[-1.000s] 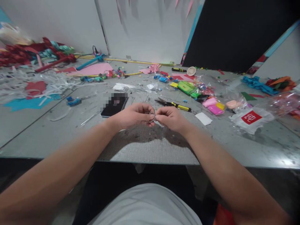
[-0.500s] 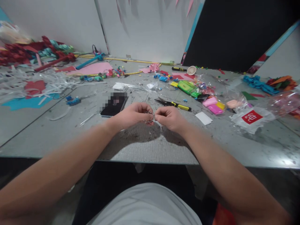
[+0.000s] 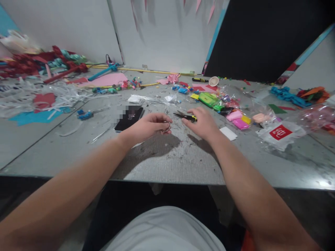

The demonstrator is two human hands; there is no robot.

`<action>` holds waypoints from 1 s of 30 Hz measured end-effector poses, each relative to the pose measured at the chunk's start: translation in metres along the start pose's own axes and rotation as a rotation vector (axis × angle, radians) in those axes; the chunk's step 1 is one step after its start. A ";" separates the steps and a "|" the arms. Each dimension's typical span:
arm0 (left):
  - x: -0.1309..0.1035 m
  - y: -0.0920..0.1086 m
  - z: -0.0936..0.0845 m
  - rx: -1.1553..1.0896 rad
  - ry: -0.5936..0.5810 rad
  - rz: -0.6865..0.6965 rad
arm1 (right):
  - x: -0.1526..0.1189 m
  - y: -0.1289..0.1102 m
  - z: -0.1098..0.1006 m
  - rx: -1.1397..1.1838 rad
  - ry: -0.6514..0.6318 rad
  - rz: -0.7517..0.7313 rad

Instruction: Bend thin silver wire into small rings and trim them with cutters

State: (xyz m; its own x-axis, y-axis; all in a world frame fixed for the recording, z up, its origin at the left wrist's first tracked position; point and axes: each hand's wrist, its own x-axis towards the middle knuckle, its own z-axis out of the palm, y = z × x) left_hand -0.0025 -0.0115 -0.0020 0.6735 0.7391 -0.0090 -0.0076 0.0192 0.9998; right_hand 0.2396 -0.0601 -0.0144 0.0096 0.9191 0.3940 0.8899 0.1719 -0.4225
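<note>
My left hand [image 3: 154, 125] is closed in a pinch on a small ring of twisted silvery wire [image 3: 165, 128], held just above the table. Part of the ring is covered by the fingers. My right hand [image 3: 201, 122] is over the pliers [image 3: 190, 118], which have pointed dark jaws and black-and-yellow handles. Its thumb and forefinger are apart, one on either side of the handles, and the hand hides the handle ends. The pliers lie on the table with their jaws pointing left. A dark phone [image 3: 128, 118] rests beyond my left hand.
White cards [image 3: 228, 133] lie right of my right hand. Colourful clay packets [image 3: 209, 100] and a plastic bag with a red label [image 3: 281, 132] spread farther right. White paper strips [image 3: 18, 94], red flowers and a blue stick [image 3: 103, 72] crowd the left. Thin clear sticks [image 3: 154, 100] lie behind the phone.
My right hand has let go of the wire ring and moved right and away from me to the pliers, its fingers spreading. My left hand still holds the ring in nearly the same place.
</note>
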 end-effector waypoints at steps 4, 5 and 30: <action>0.002 0.000 -0.003 -0.161 -0.022 -0.002 | 0.006 0.021 -0.011 -0.322 -0.282 0.372; 0.002 0.000 -0.003 -0.182 -0.023 0.007 | 0.006 0.021 -0.013 -0.330 -0.333 0.369; -0.003 0.018 -0.009 -0.384 0.240 0.383 | -0.025 -0.040 0.020 0.584 -0.196 0.047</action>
State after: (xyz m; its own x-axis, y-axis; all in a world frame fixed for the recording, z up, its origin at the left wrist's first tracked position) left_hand -0.0119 -0.0073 0.0163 0.3844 0.8724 0.3020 -0.5144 -0.0693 0.8548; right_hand 0.1946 -0.0829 -0.0242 -0.0907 0.9690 0.2300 0.4930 0.2444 -0.8350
